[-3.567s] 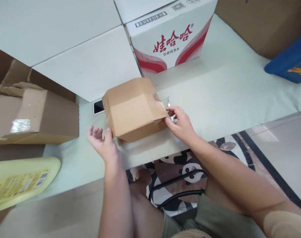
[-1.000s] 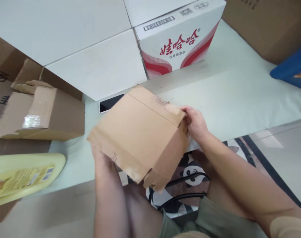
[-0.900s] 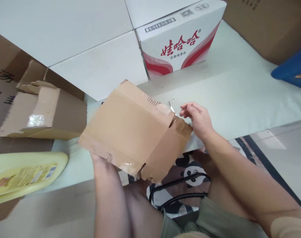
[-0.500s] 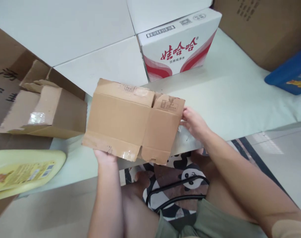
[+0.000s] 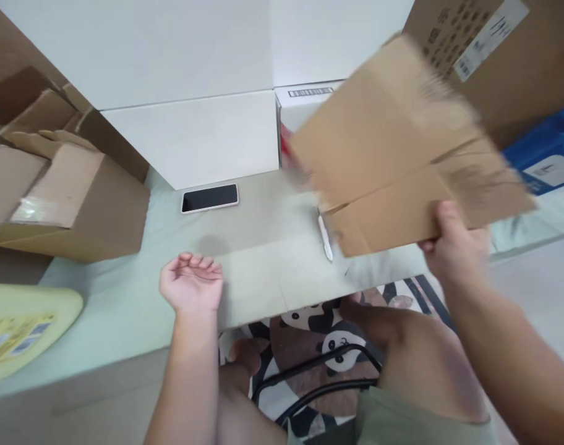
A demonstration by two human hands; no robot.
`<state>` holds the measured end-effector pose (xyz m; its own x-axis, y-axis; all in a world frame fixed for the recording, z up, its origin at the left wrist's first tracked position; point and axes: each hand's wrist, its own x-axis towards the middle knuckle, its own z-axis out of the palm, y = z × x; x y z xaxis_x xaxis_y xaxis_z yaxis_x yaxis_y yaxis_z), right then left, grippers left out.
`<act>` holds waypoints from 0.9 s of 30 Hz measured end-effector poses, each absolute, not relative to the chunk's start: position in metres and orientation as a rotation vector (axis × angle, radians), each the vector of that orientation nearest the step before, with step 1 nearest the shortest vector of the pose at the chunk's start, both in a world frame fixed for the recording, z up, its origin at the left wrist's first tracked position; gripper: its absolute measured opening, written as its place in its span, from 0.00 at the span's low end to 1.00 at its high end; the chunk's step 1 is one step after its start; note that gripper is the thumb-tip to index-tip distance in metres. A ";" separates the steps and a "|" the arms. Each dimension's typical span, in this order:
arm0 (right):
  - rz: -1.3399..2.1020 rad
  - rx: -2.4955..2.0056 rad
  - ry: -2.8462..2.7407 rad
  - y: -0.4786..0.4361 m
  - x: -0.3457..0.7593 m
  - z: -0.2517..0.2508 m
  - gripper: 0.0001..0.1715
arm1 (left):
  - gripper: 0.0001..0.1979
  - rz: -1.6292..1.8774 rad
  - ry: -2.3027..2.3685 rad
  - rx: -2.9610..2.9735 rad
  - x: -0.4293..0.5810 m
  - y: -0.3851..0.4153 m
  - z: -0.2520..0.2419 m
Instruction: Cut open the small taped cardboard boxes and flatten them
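My right hand [image 5: 462, 247] grips a flattened cardboard box [image 5: 379, 136] by its lower edge, thumb on the near face. The cardboard is tilted and a little blurred, raised over the right part of the bench. My left hand [image 5: 192, 282] rests palm up above the front of the bench, its fingers loosely curled with nothing in them. Behind that hand lies a phone [image 5: 210, 198] with a dark screen. A slim white pen-like tool [image 5: 325, 237] lies beside the cardboard's left lower corner.
An open cardboard box [image 5: 110, 204] and a pale yellow bottle [image 5: 36, 327] stand at left. A white carton [image 5: 310, 93] is partly hidden behind the cardboard. At right are a blue container [image 5: 551, 154] and a large brown carton [image 5: 532, 74]. A pale cloth covers the bench [image 5: 263, 272].
The flattened box has moved right and up, turning, in my right hand. My left hand has let go of it. The phone and the white tool have come into sight.
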<state>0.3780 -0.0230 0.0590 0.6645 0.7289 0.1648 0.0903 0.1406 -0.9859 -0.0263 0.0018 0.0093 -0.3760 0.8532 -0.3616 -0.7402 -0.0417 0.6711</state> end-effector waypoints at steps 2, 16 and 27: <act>0.316 -1.482 -0.685 -0.033 0.406 0.070 0.13 | 0.09 1.690 0.963 0.157 -0.027 0.000 0.011; 0.205 -2.111 -1.005 0.141 0.464 0.108 0.09 | 0.06 1.675 0.958 0.185 -0.005 0.009 0.028; 0.454 -1.984 -1.582 0.129 0.358 0.094 0.12 | 0.08 1.728 0.800 0.094 -0.029 -0.004 0.044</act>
<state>0.3585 0.1291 0.0940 0.2476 0.9657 0.0780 0.7777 -0.1501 -0.6104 -0.0287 -0.0042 0.0438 -0.3261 0.8832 -0.3370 -0.8283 -0.0952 0.5521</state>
